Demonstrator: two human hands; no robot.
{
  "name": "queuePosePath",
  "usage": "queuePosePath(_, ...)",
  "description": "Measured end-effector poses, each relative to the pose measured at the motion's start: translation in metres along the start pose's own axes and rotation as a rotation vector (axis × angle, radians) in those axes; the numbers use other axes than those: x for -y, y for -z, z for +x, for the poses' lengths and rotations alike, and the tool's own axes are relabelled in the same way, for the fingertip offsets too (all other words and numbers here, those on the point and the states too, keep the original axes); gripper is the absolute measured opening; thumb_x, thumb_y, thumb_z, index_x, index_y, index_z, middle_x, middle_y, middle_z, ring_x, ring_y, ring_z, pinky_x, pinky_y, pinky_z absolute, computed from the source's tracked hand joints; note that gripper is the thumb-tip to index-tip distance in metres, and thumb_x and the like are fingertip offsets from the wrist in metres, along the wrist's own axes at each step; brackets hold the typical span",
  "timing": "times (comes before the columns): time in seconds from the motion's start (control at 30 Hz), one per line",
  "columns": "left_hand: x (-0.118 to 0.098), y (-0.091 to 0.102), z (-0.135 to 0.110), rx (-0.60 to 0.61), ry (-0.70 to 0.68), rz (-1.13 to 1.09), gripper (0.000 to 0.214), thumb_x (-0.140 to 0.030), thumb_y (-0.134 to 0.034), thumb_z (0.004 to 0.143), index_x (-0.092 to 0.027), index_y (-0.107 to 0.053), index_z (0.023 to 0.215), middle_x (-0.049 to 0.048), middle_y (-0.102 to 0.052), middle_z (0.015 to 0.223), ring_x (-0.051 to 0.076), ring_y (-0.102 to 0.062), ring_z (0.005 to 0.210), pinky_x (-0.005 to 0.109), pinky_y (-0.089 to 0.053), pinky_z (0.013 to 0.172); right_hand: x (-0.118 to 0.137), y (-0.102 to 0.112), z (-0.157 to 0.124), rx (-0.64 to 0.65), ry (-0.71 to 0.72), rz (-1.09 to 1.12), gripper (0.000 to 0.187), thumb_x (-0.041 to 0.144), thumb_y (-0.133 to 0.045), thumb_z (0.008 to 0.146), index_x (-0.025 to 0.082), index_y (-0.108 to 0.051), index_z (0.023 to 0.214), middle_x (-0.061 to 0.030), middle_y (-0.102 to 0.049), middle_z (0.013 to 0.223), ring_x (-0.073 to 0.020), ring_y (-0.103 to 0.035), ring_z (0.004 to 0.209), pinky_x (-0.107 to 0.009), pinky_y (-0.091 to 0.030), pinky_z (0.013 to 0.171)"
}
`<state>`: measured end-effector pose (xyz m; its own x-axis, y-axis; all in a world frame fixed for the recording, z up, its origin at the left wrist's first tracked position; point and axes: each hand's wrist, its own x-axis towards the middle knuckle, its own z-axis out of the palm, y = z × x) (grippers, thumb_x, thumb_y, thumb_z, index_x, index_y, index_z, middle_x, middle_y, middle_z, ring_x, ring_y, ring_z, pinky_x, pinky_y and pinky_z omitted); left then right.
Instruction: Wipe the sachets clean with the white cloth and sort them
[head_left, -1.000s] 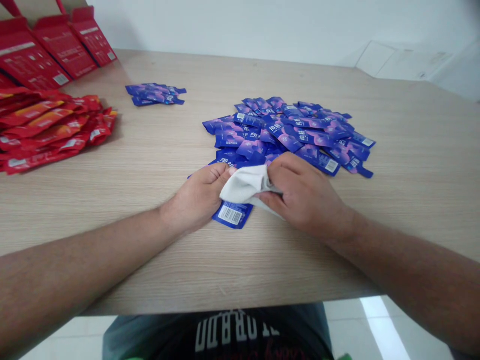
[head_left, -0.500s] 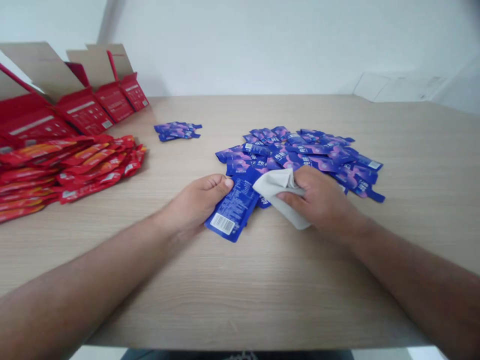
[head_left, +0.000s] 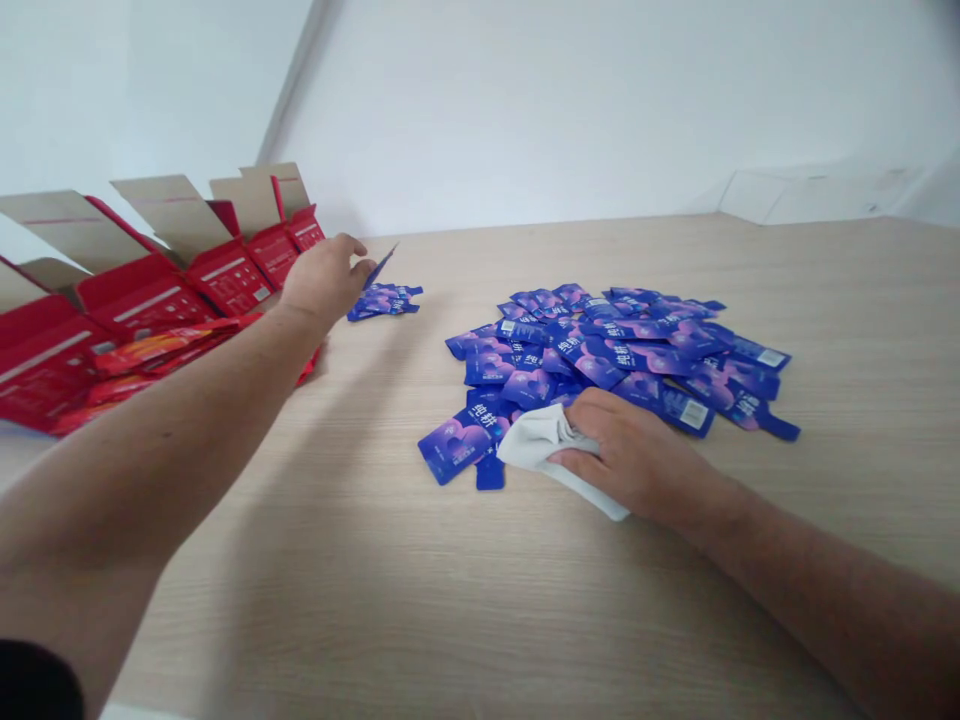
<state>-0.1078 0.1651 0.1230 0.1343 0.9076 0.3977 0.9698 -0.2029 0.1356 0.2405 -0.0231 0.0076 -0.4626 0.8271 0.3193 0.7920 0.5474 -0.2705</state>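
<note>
Upper left of the frame, head view: left hand (head_left: pixel 326 282) pinches a tilted blue sachet (head_left: pixel 384 265) above a small sachet stack (head_left: pixel 382 301), beside open red cartons (head_left: pixel 225 280). Lower right — right hand (head_left: pixel 637 465) closed on a white cloth (head_left: pixel 544 445), touching the main sachet pile (head_left: pixel 600 360) on the desk (head_left: pixel 315 600).

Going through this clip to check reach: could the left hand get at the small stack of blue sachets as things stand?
Probably yes: the left hand is right beside the small stack of blue sachets, and nothing lies between them. It is pinching a single blue sachet, which might need setting down first.
</note>
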Motion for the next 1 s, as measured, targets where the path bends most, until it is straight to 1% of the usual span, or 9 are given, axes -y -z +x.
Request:
queuePosePath(0.07,0.001,-0.009,-0.003,-0.05,0.015,0.023,0.044,-0.034,-0.043,0.104,-0.004,-0.054,0.134,0.0196,-0.062,0.136,0.03,-0.054,0.125,0.041,-0.04,0.107,0.0,0.0,0.001,0.01,-0.002,0.002,0.013,0.032,-0.064,0.096,0.019,-0.061,0.091,-0.0069,-0.063,0.098,-0.0254,-0.062,0.096,-0.039,-0.048,0.085)
queuePosePath(0.13,-0.001,-0.022,-0.016,-0.039,0.011,0.028,0.038,-0.035,-0.048,0.101,-0.009,-0.063,0.125,0.0157,-0.07,0.124,0.027,-0.062,0.114,0.037,-0.046,0.099,0.0,0.001,0.001,0.012,0.009,0.007,0.013,0.032,-0.063,0.096,0.02,-0.06,0.091,-0.0069,-0.063,0.098,-0.0252,-0.062,0.096,-0.038,-0.048,0.086)
queuePosePath(0.2,-0.006,-0.033,-0.039,0.045,-0.015,0.016,0.031,-0.038,-0.055,0.096,-0.015,-0.07,0.11,0.0105,-0.076,0.102,0.025,-0.068,0.095,0.033,-0.05,0.085,0.0,0.001,0.001,0.005,0.023,0.013,0.015,0.033,-0.063,0.096,0.02,-0.059,0.09,-0.0067,-0.062,0.097,-0.0247,-0.061,0.096,-0.037,-0.048,0.086)
queuePosePath(0.3,-0.022,-0.039,-0.086,0.248,-0.108,-0.051,0.028,-0.042,-0.056,0.093,-0.022,-0.072,0.103,0.0063,-0.077,0.094,0.023,-0.071,0.086,0.032,-0.05,0.074,-0.001,0.002,0.001,-0.017,0.028,0.02,0.018,0.035,-0.062,0.097,0.021,-0.057,0.088,-0.0057,-0.061,0.095,-0.0236,-0.061,0.093,-0.036,-0.046,0.083)
queuePosePath(0.4,-0.041,-0.034,-0.129,0.385,-0.197,-0.08,0.028,-0.044,-0.053,0.094,-0.025,-0.072,0.102,0.0036,-0.077,0.094,0.022,-0.071,0.085,0.032,-0.05,0.075,-0.003,0.003,0.001,-0.053,0.013,0.014,0.019,0.036,-0.062,0.097,0.021,-0.056,0.087,-0.0048,-0.059,0.092,-0.0222,-0.06,0.088,-0.034,-0.045,0.079)
queuePosePath(0.5,-0.055,-0.031,-0.154,0.424,-0.242,-0.087,0.034,-0.047,-0.054,0.094,-0.023,-0.07,0.112,0.0067,-0.077,0.106,0.024,-0.071,0.093,0.035,-0.052,0.082,-0.006,0.004,0.002,-0.096,-0.004,-0.007,0.021,0.037,-0.063,0.096,0.021,-0.056,0.086,-0.0046,-0.059,0.09,-0.0218,-0.059,0.085,-0.033,-0.043,0.076)
queuePosePath(0.67,-0.068,-0.048,-0.159,0.444,-0.26,-0.144,0.054,-0.055,-0.058,0.091,-0.017,-0.064,0.129,0.0131,-0.073,0.122,0.029,-0.068,0.111,0.04,-0.051,0.096,-0.012,0.003,0.005,-0.137,-0.022,-0.023,0.023,0.041,-0.064,0.096,0.021,-0.057,0.086,-0.0046,-0.06,0.088,-0.022,-0.058,0.084,-0.032,-0.042,0.075)
queuePosePath(0.83,-0.08,-0.055,-0.148,0.529,-0.12,-0.282,0.067,-0.052,-0.075,0.077,-0.018,-0.063,0.133,0.0126,-0.075,0.115,0.028,-0.071,0.098,0.034,-0.051,0.08,-0.013,0.003,0.006,-0.134,-0.048,-0.009,0.024,0.043,-0.063,0.096,0.019,-0.061,0.09,-0.0062,-0.063,0.091,-0.023,-0.059,0.086,-0.033,-0.042,0.075)
queuePosePath(1.0,-0.076,-0.044,-0.141,0.651,-0.032,-0.442,0.041,-0.05,-0.071,0.08,-0.021,-0.073,0.108,0.0054,-0.077,0.09,0.022,-0.069,0.076,0.028,-0.045,0.061,-0.014,0.003,0.006,-0.138,-0.041,-0.003,0.024,0.042,-0.064,0.095,0.019,-0.063,0.092,-0.0067,-0.064,0.092,-0.0233,-0.059,0.087,-0.032,-0.042,0.075)
